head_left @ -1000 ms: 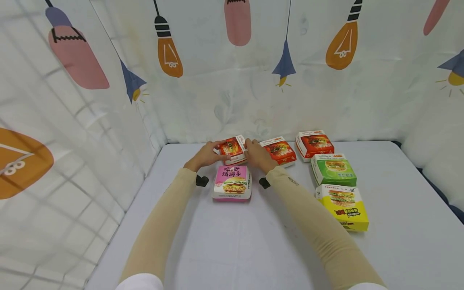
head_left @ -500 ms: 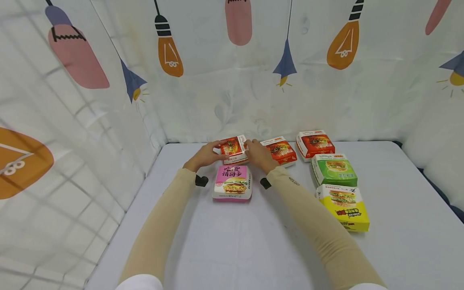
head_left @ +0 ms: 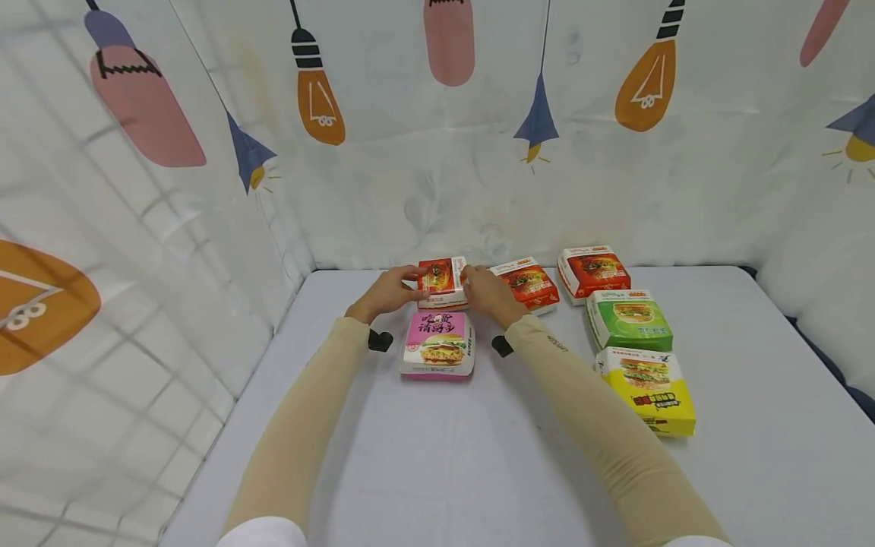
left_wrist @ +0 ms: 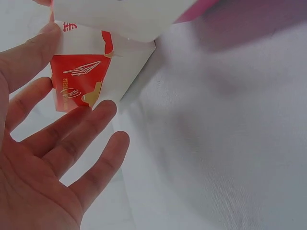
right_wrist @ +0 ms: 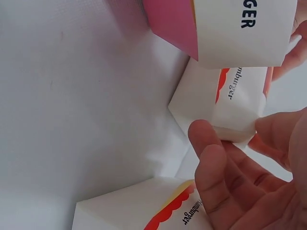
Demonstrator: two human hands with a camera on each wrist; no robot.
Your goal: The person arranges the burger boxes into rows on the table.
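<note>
Left hand (head_left: 386,295) and right hand (head_left: 491,295) pinch opposite sides of a red-and-white box (head_left: 440,281), between them; pink box (head_left: 437,346) just on their near side, second red box (head_left: 528,284) just beyond the right hand's right side

From here I see a big pale table (head_left: 437,463). The white back wall (head_left: 383,182) has orange bulbs (head_left: 645,87), blue lamps (head_left: 536,114) and pink shapes (head_left: 449,49) on it. Gray lines (head_left: 179,372) cross the white left wall (head_left: 212,251).
</note>
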